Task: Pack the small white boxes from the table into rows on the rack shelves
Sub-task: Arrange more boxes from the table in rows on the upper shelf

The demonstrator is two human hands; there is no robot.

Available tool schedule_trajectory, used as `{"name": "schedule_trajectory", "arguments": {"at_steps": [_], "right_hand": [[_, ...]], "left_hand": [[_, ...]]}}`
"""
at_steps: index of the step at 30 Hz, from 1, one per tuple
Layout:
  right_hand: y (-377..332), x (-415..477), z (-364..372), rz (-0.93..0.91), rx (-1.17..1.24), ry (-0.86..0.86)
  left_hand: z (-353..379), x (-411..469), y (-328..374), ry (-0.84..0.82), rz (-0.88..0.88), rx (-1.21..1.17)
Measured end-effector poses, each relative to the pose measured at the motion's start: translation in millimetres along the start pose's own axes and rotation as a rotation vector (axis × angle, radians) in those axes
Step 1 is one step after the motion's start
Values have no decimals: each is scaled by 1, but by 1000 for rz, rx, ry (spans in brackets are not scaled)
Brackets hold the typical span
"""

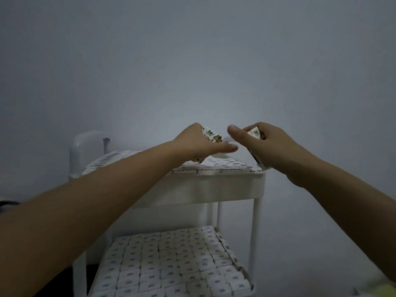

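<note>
White boxes [211, 135], probably light and crushable: your left hand [192, 146] and right hand [272, 146] each pinch a row endwise

Rack [256, 221] stands against the wall [192, 61]. Top shelf [214, 185]: box rows [222, 163] across it. Lower shelf [252, 287] directly beneath, packed boxes [171, 264] edge to edge. Left hand [199, 144] with box stack [211, 135] above top-shelf middle. Right hand [270, 142] with second box stack [256, 132] over its right edge.

L hand [199, 144] & R hand [263, 144] each grip small white boxes [211, 135] above rack [218, 185] top shelf.
</note>
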State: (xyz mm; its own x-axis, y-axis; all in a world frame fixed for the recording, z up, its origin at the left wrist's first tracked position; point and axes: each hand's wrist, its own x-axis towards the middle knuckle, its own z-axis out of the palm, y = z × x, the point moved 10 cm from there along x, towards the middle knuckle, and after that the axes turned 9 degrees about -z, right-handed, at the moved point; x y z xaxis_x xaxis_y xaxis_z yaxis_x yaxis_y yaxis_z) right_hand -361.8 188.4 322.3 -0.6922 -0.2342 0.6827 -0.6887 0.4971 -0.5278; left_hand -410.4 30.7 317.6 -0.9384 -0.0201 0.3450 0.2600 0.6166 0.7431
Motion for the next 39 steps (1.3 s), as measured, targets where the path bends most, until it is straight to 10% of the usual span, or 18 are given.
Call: {"name": "schedule_trajectory", "arguments": {"at_steps": [17,39], "right_hand": [[45,98,-3,-66,-182,232],[36,122,-10,-93,-269,278]], "left_hand": [[34,117,5,100,44,685],[32,116,12,80,147,438]]}}
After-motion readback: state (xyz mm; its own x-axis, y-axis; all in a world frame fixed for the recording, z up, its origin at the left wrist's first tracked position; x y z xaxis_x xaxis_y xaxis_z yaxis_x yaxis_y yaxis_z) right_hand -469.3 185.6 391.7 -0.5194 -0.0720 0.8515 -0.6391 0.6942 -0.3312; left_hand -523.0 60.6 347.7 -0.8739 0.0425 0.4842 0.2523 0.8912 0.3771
